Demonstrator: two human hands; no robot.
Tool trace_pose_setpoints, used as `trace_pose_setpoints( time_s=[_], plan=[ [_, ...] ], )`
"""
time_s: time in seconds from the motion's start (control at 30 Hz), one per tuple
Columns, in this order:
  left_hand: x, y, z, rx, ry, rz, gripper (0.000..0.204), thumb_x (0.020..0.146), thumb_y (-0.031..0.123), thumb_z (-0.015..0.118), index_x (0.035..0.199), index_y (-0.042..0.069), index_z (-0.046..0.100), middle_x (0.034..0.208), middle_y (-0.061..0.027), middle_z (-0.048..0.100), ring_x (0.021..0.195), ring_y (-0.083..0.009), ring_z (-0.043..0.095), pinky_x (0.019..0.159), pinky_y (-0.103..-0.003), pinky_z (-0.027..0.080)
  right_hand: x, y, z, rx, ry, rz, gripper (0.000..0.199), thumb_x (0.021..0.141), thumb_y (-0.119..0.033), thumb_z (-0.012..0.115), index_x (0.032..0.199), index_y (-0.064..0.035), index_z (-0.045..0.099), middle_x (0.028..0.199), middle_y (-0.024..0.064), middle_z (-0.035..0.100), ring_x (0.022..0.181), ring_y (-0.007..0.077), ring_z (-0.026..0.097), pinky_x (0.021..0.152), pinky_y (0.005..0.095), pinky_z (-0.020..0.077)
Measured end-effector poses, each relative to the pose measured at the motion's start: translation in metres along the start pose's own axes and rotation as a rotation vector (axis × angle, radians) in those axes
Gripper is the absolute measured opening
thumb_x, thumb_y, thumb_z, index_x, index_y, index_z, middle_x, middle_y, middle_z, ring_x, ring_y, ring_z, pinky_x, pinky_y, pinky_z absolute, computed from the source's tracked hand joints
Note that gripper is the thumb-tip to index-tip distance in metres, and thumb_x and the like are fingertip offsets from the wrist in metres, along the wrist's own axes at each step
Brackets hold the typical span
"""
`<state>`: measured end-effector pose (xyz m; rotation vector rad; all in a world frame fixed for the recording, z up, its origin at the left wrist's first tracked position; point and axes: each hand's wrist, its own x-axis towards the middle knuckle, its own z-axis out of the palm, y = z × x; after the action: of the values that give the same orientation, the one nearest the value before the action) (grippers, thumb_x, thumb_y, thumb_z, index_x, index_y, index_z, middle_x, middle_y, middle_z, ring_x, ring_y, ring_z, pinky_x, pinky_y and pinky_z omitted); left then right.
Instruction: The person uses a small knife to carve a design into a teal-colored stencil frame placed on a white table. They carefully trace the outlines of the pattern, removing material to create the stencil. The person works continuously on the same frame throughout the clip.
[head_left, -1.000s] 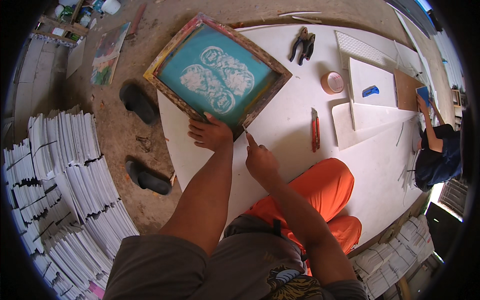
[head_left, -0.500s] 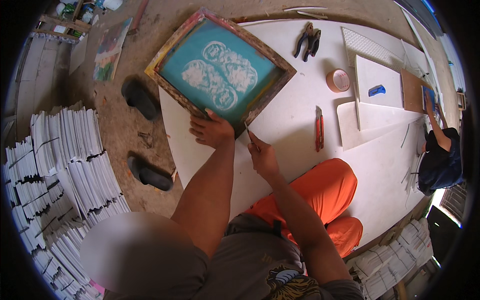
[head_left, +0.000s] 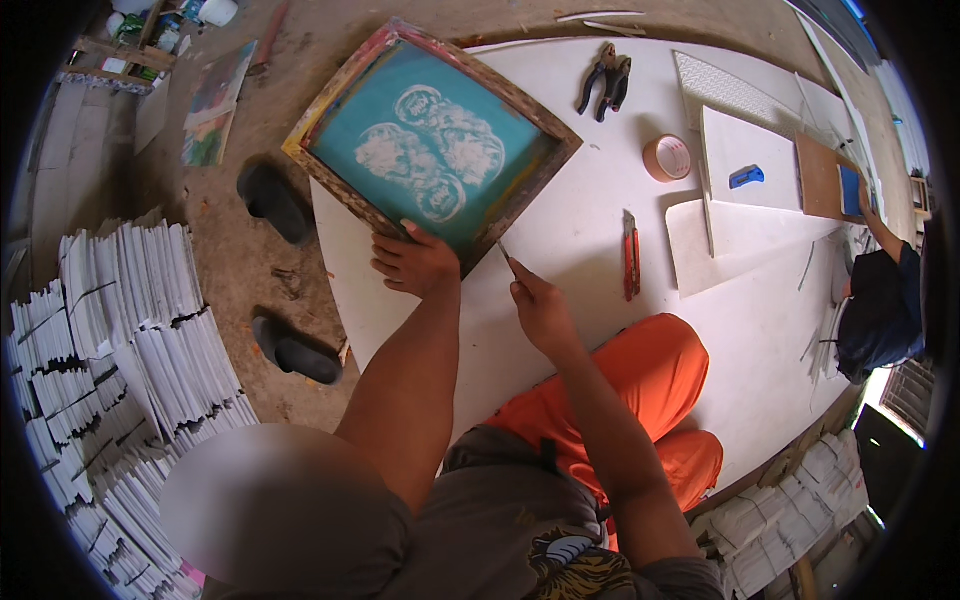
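A wooden screen-printing frame (head_left: 335,185) with a teal mesh and a pale design lies on a large white board (head_left: 560,235) on the floor. My left hand (head_left: 415,262) presses down on the frame's near edge, fingers spread over the wood. My right hand (head_left: 538,305) is closed on a thin, blade-like tool (head_left: 506,254) whose tip points at the frame's near corner. My orange-clad knees rest on the board below the hands.
A red utility knife (head_left: 631,255), a tape roll (head_left: 668,158) and black pliers (head_left: 606,85) lie on the board. White sheets (head_left: 745,180) lie to the right, where another person (head_left: 880,295) crouches. Two black sandals (head_left: 295,350) and stacks of white sheets (head_left: 130,360) are at left.
My hands stay at the frame's near corner. The right hand with the thin tool has shifted slightly closer to the frame edge. The view has tilted a little.
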<state>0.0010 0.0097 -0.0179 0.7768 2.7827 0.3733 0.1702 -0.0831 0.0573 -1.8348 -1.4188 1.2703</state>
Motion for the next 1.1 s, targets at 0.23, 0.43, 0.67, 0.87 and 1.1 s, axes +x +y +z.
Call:
trace_pose_setpoints(
  time_s=[0.23,0.43,0.67,0.87,1.1],
  plan=[
    [-0.002,0.003,-0.005,-0.005,-0.038,-0.007,0.080,0.109,0.062,0.023,0.165,0.005,0.018,0.168,-0.0205,0.027,0.157,-0.0429,0.020,0.121,-0.063,0.023,0.004,-0.004,-0.004,-0.235,-0.066,0.011,0.042,0.104,-0.024,0.059,0.145,-0.0211,0.060,0.092,0.0252,0.072,0.090,0.0455,0.070,0.080,0.0578,0.0550],
    [-0.002,0.003,-0.005,-0.015,-0.022,-0.006,0.079,0.109,0.061,0.026,0.165,0.005,0.019,0.167,-0.0202,0.027,0.157,-0.0429,0.020,0.121,-0.063,0.023,0.005,-0.011,-0.005,-0.266,-0.104,0.035,0.043,0.104,-0.026,0.059,0.146,-0.0224,0.058,0.097,0.0236,0.073,0.092,0.0443,0.071,0.081,0.0568,0.0559],
    [0.000,0.000,0.000,-0.007,0.002,-0.001,0.079,0.109,0.060,0.028,0.165,0.005,0.019,0.167,-0.0203,0.028,0.156,-0.0434,0.021,0.120,-0.063,0.024,0.005,-0.035,-0.007,-0.375,-0.136,0.098,0.041,0.104,-0.022,0.058,0.145,-0.0186,0.059,0.096,0.0240,0.073,0.092,0.0442,0.071,0.082,0.0556,0.0554],
    [-0.003,0.000,0.000,0.011,-0.005,0.020,0.080,0.109,0.060,0.028,0.164,0.003,0.018,0.166,-0.0222,0.028,0.156,-0.0444,0.021,0.120,-0.063,0.025,0.012,-0.039,-0.007,-0.326,-0.200,0.153,0.048,0.104,-0.022,0.054,0.153,-0.0189,0.052,0.102,0.0260,0.073,0.097,0.0450,0.071,0.087,0.0557,0.0559],
    [-0.001,0.001,0.001,0.044,0.020,0.026,0.078,0.110,0.057,0.027,0.163,0.002,0.019,0.166,-0.0222,0.029,0.155,-0.0444,0.023,0.119,-0.062,0.026,0.006,-0.039,0.004,-0.470,-0.127,0.148,0.041,0.102,-0.020,0.057,0.142,-0.0135,0.065,0.100,0.0267,0.074,0.096,0.0433,0.072,0.084,0.0512,0.0564]
  ],
)
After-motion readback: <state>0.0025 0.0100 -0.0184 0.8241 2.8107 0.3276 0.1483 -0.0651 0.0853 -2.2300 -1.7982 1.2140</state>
